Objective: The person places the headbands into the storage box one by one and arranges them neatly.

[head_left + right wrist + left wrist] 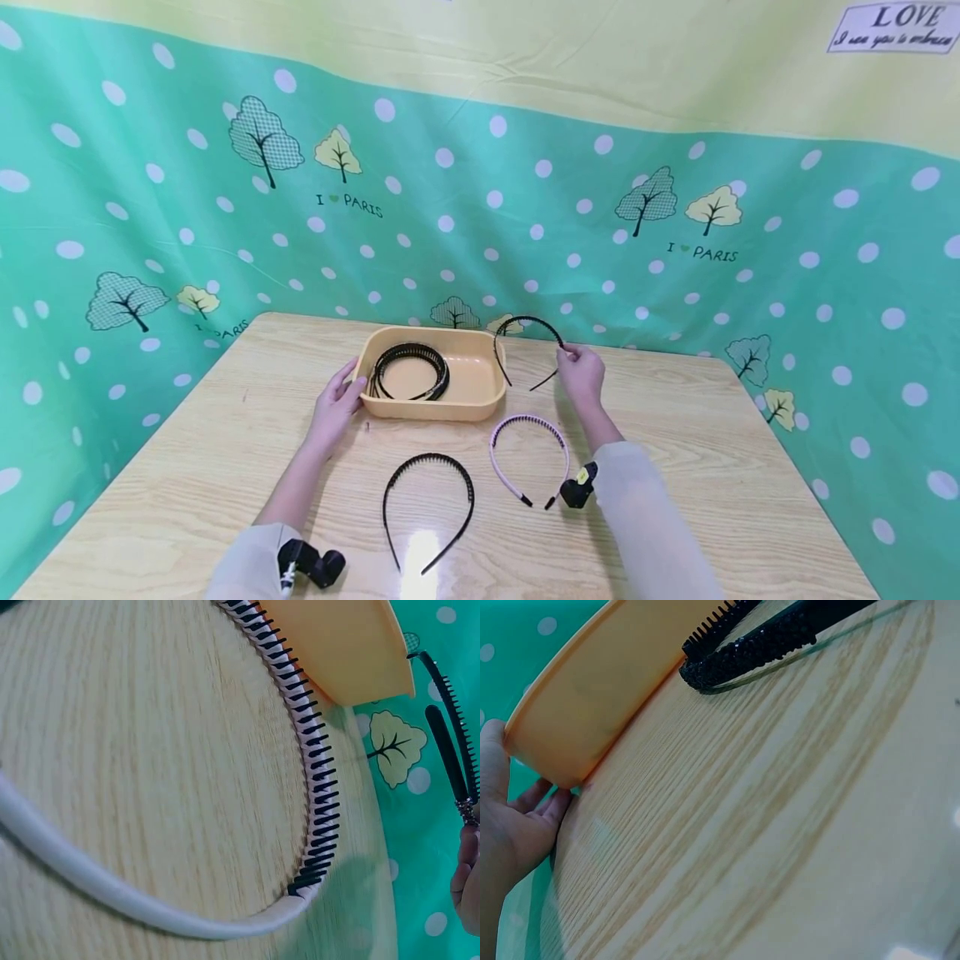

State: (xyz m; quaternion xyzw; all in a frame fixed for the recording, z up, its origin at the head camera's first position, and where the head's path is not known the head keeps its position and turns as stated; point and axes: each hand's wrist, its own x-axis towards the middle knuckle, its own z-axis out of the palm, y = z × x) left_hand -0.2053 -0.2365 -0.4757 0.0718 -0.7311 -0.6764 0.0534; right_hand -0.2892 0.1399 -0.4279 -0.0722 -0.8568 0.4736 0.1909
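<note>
My left hand [335, 406] grips the left end of a peach plastic tray [431, 411], its thumb at the rim in the left wrist view. Inside the tray, toward the left, lie several black headbands [442, 382] nested together. Just past the tray's right end, my right hand [582, 375] pinches another black toothed headband [528, 318] by its right side, the band's arch upward and its two ends hanging down. In the right wrist view this headband [456, 712] shows its comb teeth and a beaded part beside the fingers.
On the wooden table [675, 433], a pale purple headband [501, 469] with black teeth and tips lies in front of the tray's right end. Nearer me lies a black headband [432, 456], its arch toward the tray. A green dotted curtain [480, 250] hangs behind the table.
</note>
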